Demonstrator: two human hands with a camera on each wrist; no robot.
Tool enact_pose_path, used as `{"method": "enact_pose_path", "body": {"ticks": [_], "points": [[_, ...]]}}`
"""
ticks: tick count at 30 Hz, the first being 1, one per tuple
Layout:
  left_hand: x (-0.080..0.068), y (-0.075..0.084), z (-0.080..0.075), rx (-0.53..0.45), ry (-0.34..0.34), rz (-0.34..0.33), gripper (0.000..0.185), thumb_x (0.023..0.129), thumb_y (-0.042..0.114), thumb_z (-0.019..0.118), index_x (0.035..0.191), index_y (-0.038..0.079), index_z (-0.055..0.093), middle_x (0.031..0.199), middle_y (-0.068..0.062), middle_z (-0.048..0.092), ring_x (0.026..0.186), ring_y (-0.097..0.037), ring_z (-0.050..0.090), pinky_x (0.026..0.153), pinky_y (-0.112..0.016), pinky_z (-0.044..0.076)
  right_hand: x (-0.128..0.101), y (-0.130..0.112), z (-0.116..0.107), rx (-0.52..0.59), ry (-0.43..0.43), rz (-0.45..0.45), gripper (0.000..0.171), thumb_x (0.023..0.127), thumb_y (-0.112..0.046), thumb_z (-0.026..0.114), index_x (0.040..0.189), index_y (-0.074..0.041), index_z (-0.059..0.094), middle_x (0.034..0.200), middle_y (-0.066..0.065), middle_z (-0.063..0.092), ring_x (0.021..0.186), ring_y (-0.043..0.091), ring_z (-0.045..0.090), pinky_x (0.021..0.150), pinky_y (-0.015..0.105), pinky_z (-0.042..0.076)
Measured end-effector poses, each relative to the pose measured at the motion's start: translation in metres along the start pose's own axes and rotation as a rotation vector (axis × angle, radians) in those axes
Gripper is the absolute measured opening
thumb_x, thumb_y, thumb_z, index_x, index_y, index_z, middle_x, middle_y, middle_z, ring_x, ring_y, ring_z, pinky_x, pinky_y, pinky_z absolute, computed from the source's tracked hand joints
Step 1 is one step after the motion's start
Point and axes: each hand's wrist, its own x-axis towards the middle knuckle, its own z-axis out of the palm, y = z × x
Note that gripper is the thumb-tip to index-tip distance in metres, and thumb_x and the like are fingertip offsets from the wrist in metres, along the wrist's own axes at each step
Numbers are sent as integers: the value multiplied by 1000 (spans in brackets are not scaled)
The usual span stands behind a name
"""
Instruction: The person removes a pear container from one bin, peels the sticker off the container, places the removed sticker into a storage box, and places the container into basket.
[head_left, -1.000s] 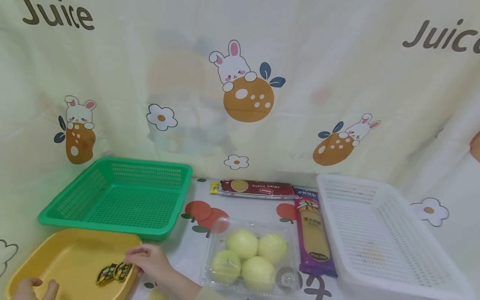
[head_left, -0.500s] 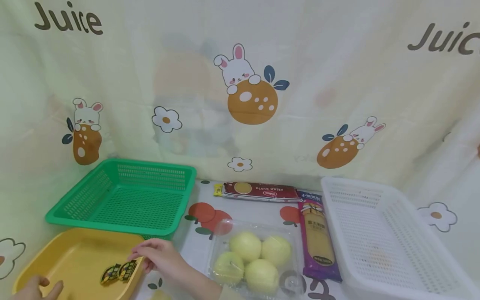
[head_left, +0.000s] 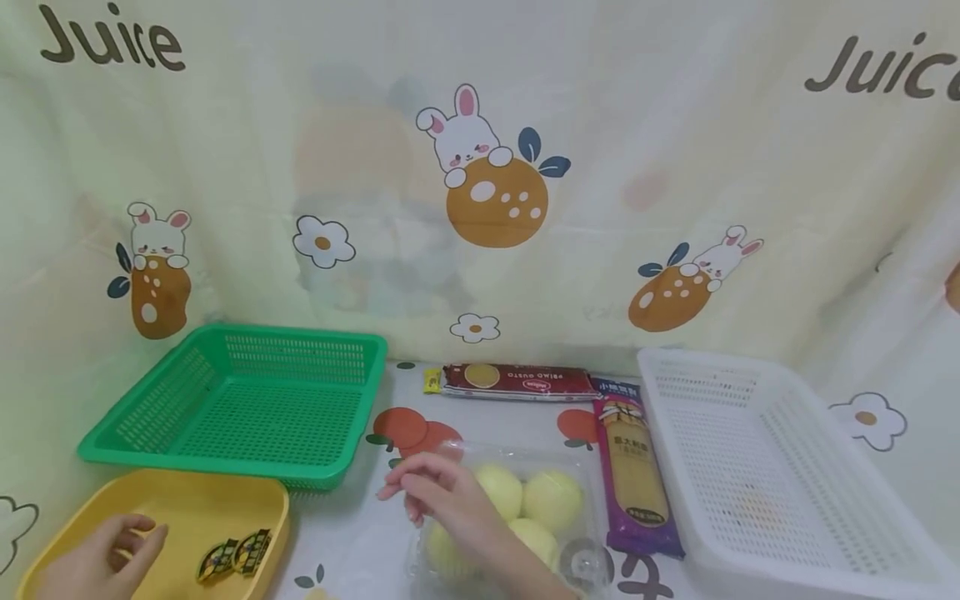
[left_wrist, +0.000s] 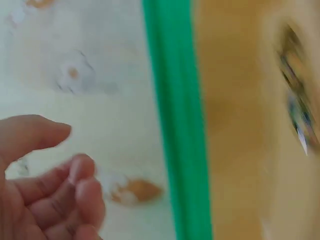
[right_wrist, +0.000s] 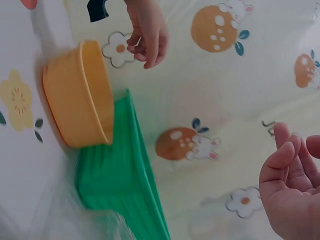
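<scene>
- The right hand (head_left: 442,496) hovers loosely spread over the clear box of apples (head_left: 510,517), with open air above it and nothing overhead.
- A bare strip of tablecloth (head_left: 352,517) runs between the yellow tray (head_left: 187,508) and the apple box, wide enough for a hand to pass.
- The green basket (head_left: 240,400) walls off the far left.
- The purple packet (head_left: 630,467) lies just beside the apple box, hard against the white basket (head_left: 757,475), so the right side is tight.
- The red packet (head_left: 517,382) lines the back edge.
- The left hand (head_left: 97,562) sits at the yellow tray's near corner, the small wrappers (head_left: 232,554) lying close by inside it.
</scene>
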Motion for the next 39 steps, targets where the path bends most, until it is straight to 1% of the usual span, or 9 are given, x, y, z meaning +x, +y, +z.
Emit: {"method": "enact_pose_path", "body": {"ticks": [7,11,15,22,25,30,32,35,39], "points": [[-14,76,21,-312,374,468,17,80,0,63,95,1,57,66,7,54,51,-2,45,47,-16,37,-34,-14,-38,-152,97,-89,24,92,-14,49,104,6,55,94,9,61,65,10,48,60,21,43],[-8,102,35,-473,377,618,32,73,-14,64,99,3,55,68,9,54,51,-5,45,46,-16,37,-50,-18,-61,-218,139,-241,22,93,-7,45,104,10,51,94,7,61,65,8,48,58,24,44],[0,121,51,-525,245,638,33,76,-9,64,104,5,53,71,7,54,52,-7,45,45,-21,38,-65,-18,-85,-322,229,-365,16,92,1,43,103,8,53,91,5,62,62,10,48,54,26,44],[4,146,83,-580,126,647,28,76,-4,66,101,2,55,79,6,54,64,-6,49,51,-23,42,-83,-3,-117,-444,419,-344,14,91,3,45,99,10,55,83,7,64,57,10,47,49,25,42],[5,154,97,-676,154,620,24,77,-7,64,98,2,57,79,2,56,64,-7,51,51,-24,43,-88,7,-127,-522,498,-307,12,89,3,49,96,8,57,78,2,64,53,9,45,46,25,41],[9,155,130,-855,339,617,23,75,-19,57,94,-7,55,73,0,56,60,-6,49,51,-19,41,-97,29,-141,-626,643,-148,13,87,-4,56,98,2,60,81,4,64,60,13,52,51,25,43],[12,151,144,-881,349,604,25,75,-19,57,97,-7,54,73,-1,55,61,-6,49,52,-18,40,-102,40,-146,-638,670,-95,15,87,-7,58,100,0,60,82,7,63,61,13,53,51,25,43],[14,147,158,-853,235,556,28,79,-11,59,105,-4,51,76,-2,53,63,-7,49,53,-19,40,-106,54,-151,-652,696,-76,17,86,-7,58,102,0,58,84,7,61,61,11,52,49,24,43],[14,147,169,-762,-48,421,40,83,5,61,118,1,41,79,-1,47,62,-8,47,53,-22,41,-109,64,-153,-676,772,-55,18,87,-6,57,104,-1,57,87,7,58,62,10,52,52,24,44]]}}
